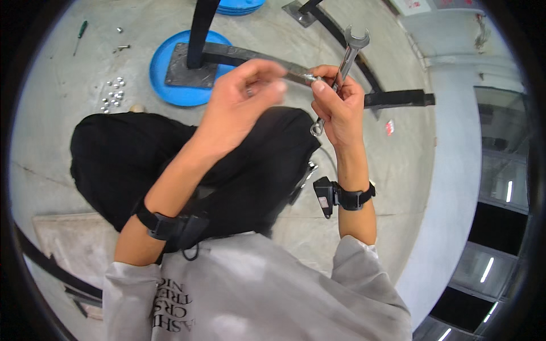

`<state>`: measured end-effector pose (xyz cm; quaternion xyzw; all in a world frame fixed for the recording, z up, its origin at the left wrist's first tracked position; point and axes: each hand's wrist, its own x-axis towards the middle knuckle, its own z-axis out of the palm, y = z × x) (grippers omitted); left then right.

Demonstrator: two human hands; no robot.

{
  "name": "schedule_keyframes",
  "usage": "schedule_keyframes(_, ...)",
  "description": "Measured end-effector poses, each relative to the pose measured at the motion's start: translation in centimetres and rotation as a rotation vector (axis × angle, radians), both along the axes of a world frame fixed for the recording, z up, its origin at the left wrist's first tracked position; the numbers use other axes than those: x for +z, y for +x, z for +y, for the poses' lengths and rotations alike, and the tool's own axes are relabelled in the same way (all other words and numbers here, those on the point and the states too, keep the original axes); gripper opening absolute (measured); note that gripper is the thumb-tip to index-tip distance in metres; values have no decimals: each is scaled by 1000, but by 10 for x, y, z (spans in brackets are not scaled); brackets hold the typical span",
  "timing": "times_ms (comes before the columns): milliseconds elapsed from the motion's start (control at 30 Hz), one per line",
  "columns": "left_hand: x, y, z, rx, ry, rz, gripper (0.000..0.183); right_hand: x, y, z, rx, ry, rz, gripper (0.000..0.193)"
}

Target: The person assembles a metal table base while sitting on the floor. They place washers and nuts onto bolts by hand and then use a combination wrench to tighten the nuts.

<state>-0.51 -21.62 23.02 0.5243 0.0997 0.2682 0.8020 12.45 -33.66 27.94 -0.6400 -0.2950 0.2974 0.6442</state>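
My right hand grips a combination wrench, its open jaw pointing up and its ring end hanging below the palm. Between the thumb and fingertips of that hand is a small shiny threaded metal piece, apparently a bolt, beside the dark metal bar. To its left, my left hand hovers with fingers bent and thumb apart from the index finger. Motion smears its fingertips. A small glint shows inside the curled fingers; I cannot make out what it is.
The bar's flat plate rests over a blue round tray. Several nuts lie on the floor at left, with a green-handled screwdriver farther off. More blue trays sit at the top. A black leg lies at right.
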Motion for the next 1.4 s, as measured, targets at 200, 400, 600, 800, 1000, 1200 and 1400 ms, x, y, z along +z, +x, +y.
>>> schedule_keyframes(200,23,-34,-13,-36,29,-34,16,-12,-48,-14,66,134,156,20)
schedule_keyframes(400,18,-59,-8,-21,-10,-11,11,-18,-72,-2,109,131,142,22)
schedule_keyframes(600,11,-82,16,56,612,132,16,-35,-79,10,83,38,-35,24)
schedule_keyframes(800,-22,-97,33,-236,209,220,9,-51,-88,15,205,-147,90,31)
schedule_keyframes(1000,-37,-97,26,-171,91,383,9,-65,-101,29,103,-199,165,16)
schedule_keyframes(1200,-49,-98,40,8,30,428,10,-84,-113,56,-32,-173,367,12)
schedule_keyframes(1400,-56,-98,55,327,382,508,12,-102,-119,83,-37,-221,443,11)
